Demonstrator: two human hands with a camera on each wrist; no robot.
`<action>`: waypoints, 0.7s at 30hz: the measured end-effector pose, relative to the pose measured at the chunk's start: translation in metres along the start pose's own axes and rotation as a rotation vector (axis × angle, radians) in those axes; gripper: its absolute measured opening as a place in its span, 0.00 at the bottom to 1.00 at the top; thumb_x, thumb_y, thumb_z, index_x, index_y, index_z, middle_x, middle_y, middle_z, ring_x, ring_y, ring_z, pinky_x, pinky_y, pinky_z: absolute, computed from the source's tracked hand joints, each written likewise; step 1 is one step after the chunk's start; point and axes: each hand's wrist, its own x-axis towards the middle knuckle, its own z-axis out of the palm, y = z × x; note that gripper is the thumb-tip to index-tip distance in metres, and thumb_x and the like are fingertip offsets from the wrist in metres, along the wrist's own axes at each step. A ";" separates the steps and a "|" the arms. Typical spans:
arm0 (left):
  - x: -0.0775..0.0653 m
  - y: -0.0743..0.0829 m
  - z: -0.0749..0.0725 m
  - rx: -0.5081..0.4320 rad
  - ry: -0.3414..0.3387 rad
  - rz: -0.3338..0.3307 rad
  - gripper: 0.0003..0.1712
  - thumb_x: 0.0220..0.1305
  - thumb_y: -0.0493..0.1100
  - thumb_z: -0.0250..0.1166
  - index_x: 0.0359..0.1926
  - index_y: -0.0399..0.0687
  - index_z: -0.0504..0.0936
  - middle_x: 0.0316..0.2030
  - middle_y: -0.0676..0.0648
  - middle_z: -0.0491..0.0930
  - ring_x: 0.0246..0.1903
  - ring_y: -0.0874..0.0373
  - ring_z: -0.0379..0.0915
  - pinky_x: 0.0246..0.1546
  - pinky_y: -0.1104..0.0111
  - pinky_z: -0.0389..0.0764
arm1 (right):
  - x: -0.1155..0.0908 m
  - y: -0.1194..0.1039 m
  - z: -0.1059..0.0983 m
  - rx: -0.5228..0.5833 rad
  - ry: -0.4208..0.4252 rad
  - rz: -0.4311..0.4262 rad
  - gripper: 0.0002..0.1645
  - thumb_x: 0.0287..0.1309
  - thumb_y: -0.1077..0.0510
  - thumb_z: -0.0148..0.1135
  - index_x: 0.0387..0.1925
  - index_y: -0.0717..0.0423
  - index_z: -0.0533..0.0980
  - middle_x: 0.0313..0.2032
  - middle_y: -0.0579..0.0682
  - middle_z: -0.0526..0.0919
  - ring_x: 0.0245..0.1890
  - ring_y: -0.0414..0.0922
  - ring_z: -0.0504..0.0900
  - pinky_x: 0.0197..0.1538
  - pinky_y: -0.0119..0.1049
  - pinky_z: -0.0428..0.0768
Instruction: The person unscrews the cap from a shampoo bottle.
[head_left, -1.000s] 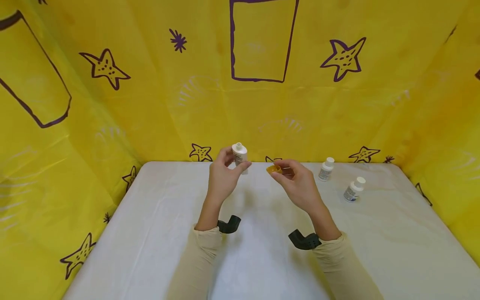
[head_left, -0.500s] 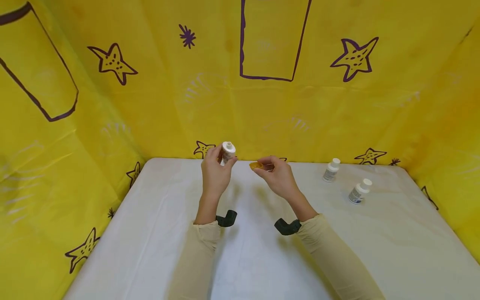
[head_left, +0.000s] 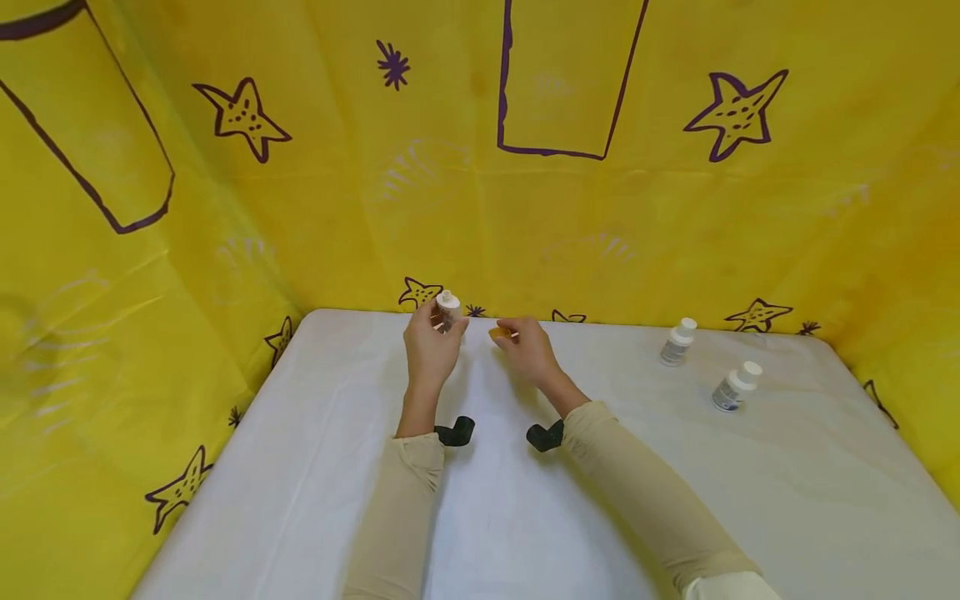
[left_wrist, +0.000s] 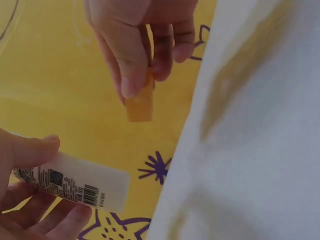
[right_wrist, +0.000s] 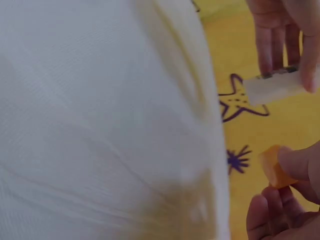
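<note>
Bottle [head_left: 448, 308] is gripped by the left hand [head_left: 431, 353], an orange piece [left_wrist: 141, 106] is pinched by the right hand [head_left: 531, 350] above the table [head_left: 487, 508], and the gap has been narrowed within the last second, so the two seem nearer but unjoined

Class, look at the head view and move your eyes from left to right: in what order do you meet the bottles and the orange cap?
White bottle in the left hand → orange cap in the right hand → farther standing bottle → nearer standing bottle.
</note>
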 end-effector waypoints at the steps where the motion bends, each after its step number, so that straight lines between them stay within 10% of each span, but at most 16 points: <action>1: 0.001 -0.003 0.000 0.003 0.002 -0.009 0.32 0.61 0.41 0.75 0.64 0.37 0.76 0.54 0.37 0.80 0.55 0.44 0.80 0.57 0.54 0.83 | 0.001 0.001 0.003 0.000 -0.014 0.010 0.23 0.68 0.63 0.64 0.62 0.65 0.77 0.57 0.62 0.81 0.54 0.56 0.83 0.58 0.47 0.83; 21: 0.005 -0.023 0.001 0.037 -0.051 -0.102 0.30 0.59 0.37 0.73 0.62 0.37 0.77 0.55 0.38 0.81 0.55 0.44 0.79 0.57 0.54 0.83 | 0.012 0.003 0.033 -0.081 -0.078 0.128 0.20 0.68 0.59 0.64 0.58 0.63 0.78 0.54 0.60 0.84 0.55 0.54 0.80 0.64 0.47 0.78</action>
